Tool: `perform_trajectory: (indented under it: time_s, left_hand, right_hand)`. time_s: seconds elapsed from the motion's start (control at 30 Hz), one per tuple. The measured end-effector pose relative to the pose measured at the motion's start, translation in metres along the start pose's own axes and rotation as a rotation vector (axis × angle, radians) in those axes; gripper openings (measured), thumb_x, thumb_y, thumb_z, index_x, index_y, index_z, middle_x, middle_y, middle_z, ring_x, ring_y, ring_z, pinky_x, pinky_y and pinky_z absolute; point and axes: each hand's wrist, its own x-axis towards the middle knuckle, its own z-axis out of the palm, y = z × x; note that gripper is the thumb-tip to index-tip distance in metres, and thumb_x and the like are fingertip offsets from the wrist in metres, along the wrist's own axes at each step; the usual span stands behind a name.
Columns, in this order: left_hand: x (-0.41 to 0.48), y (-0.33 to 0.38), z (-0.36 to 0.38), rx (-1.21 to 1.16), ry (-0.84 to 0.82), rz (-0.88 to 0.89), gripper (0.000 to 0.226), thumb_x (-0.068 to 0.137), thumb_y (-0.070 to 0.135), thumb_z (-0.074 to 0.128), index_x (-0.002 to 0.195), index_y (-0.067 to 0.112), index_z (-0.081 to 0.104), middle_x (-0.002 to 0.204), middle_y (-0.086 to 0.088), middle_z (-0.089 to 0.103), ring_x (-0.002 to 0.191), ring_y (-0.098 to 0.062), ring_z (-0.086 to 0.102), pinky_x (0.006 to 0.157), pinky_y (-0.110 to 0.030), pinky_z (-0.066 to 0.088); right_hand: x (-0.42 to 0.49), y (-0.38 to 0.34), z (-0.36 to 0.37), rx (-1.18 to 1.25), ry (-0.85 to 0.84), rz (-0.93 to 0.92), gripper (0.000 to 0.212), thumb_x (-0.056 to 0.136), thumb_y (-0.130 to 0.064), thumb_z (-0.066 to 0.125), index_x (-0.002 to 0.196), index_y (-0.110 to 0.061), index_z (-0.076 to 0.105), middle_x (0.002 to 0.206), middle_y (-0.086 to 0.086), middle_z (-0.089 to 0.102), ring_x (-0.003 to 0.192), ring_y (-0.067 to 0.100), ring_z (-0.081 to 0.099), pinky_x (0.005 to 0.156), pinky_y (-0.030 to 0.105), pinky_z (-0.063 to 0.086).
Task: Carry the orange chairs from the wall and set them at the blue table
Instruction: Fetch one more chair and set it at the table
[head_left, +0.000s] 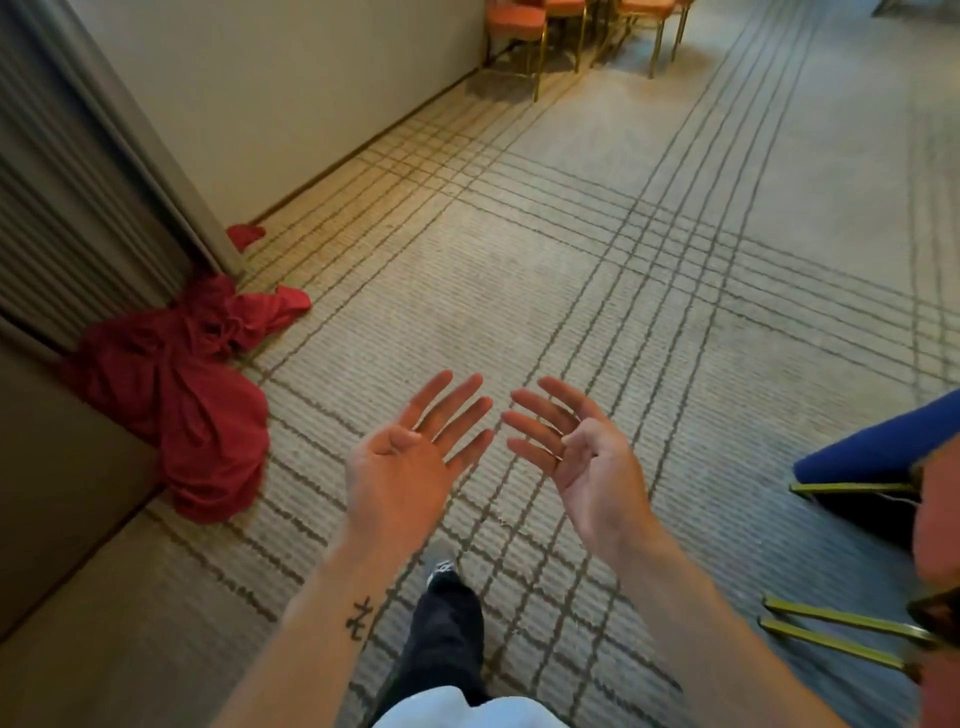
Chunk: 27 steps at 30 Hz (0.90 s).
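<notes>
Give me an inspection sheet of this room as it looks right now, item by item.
Surface: patterned carpet, bare ahead.
Job's things: orange chairs by the wall, far ahead; blue table edge at right.
Clutter: red cloth heaped on the floor at left, by the wall corner.
Hands: left hand and right hand open, palms up, empty.
Cables: nothing seen.
Surroundings: cream wall; gold legs low right.
</notes>
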Motion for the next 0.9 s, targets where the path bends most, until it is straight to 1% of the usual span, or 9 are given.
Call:
perform_trajectory:
  time_s: [0.13, 0.23, 0.37, 0.5, 0.63, 0.7, 0.8, 0.9]
  left_hand:
    - [0.082, 0.047, 0.01, 0.0, -0.011, -0.023, 0.065, 0.083, 0.011, 0.032, 0.144, 0.004, 0.049, 0.144, -0.02, 0.059, 0.135, -0.039, 0.055, 0.112, -0.057, 0.039]
    - [0.137, 0.081, 0.027, 0.076, -0.047, -0.027, 0.062, 0.086, 0.014, 0.033, 0.145, 0.004, 0.049, 0.144, -0.019, 0.059, 0.135, -0.038, 0.055, 0.114, -0.057, 0.037]
    - [0.201, 0.114, 0.047, 0.144, -0.097, -0.022, 0.061, 0.086, 0.016, 0.039, 0.145, 0.005, 0.049, 0.145, -0.018, 0.058, 0.136, -0.037, 0.055, 0.113, -0.056, 0.038]
    - [0.276, 0.126, 0.059, 0.172, -0.091, -0.036, 0.064, 0.083, 0.018, 0.046, 0.146, 0.005, 0.048, 0.145, -0.018, 0.058, 0.136, -0.037, 0.055, 0.113, -0.056, 0.037]
    - [0.366, 0.126, 0.073, 0.151, -0.012, -0.06, 0.059, 0.087, 0.017, 0.04, 0.145, 0.005, 0.05, 0.144, -0.018, 0.059, 0.135, -0.037, 0.056, 0.113, -0.056, 0.037]
    - [0.403, 0.127, 0.085, 0.155, -0.007, -0.077, 0.059, 0.088, 0.017, 0.038, 0.145, 0.005, 0.049, 0.144, -0.019, 0.059, 0.135, -0.037, 0.056, 0.113, -0.056, 0.038]
    - [0.471, 0.131, 0.11, 0.179, 0.021, -0.068, 0.057, 0.09, 0.016, 0.036, 0.145, 0.005, 0.05, 0.144, -0.018, 0.06, 0.135, -0.037, 0.055, 0.114, -0.056, 0.038]
    - [0.534, 0.142, 0.141, 0.204, 0.03, -0.029, 0.056, 0.091, 0.015, 0.036, 0.144, 0.005, 0.05, 0.144, -0.019, 0.06, 0.135, -0.038, 0.055, 0.115, -0.057, 0.036]
  right_hand:
    - [0.079, -0.03, 0.04, -0.051, 0.01, -0.023, 0.052, 0.094, 0.008, 0.025, 0.133, -0.004, 0.056, 0.127, 0.02, 0.069, 0.116, 0.039, 0.067, 0.099, 0.051, 0.051]
    - [0.131, -0.054, 0.062, -0.055, 0.045, -0.064, 0.049, 0.097, 0.007, 0.026, 0.133, -0.004, 0.056, 0.126, 0.02, 0.07, 0.114, 0.037, 0.068, 0.095, 0.048, 0.051]
    - [0.189, -0.08, 0.076, -0.048, 0.076, -0.083, 0.045, 0.1, 0.005, 0.028, 0.134, -0.004, 0.056, 0.125, 0.019, 0.07, 0.115, 0.037, 0.069, 0.099, 0.049, 0.052]
    - [0.26, -0.101, 0.075, -0.029, 0.097, -0.078, 0.043, 0.101, 0.003, 0.031, 0.135, -0.005, 0.056, 0.126, 0.018, 0.07, 0.115, 0.036, 0.069, 0.099, 0.048, 0.052]
    - [0.349, -0.126, 0.059, 0.009, 0.1, -0.04, 0.042, 0.102, 0.001, 0.032, 0.135, -0.006, 0.056, 0.127, 0.017, 0.07, 0.117, 0.035, 0.068, 0.1, 0.048, 0.051]
    - [0.39, -0.142, 0.052, 0.057, 0.104, -0.026, 0.041, 0.102, 0.0, 0.033, 0.136, -0.006, 0.055, 0.127, 0.017, 0.07, 0.117, 0.034, 0.068, 0.1, 0.047, 0.052]
    - [0.461, -0.173, 0.046, 0.145, 0.086, 0.006, 0.041, 0.102, -0.002, 0.033, 0.137, -0.008, 0.055, 0.128, 0.017, 0.07, 0.118, 0.034, 0.068, 0.099, 0.045, 0.052]
    - [0.526, -0.207, 0.047, 0.152, 0.045, 0.014, 0.042, 0.103, -0.003, 0.032, 0.138, -0.009, 0.055, 0.13, 0.017, 0.069, 0.12, 0.034, 0.067, 0.1, 0.044, 0.051]
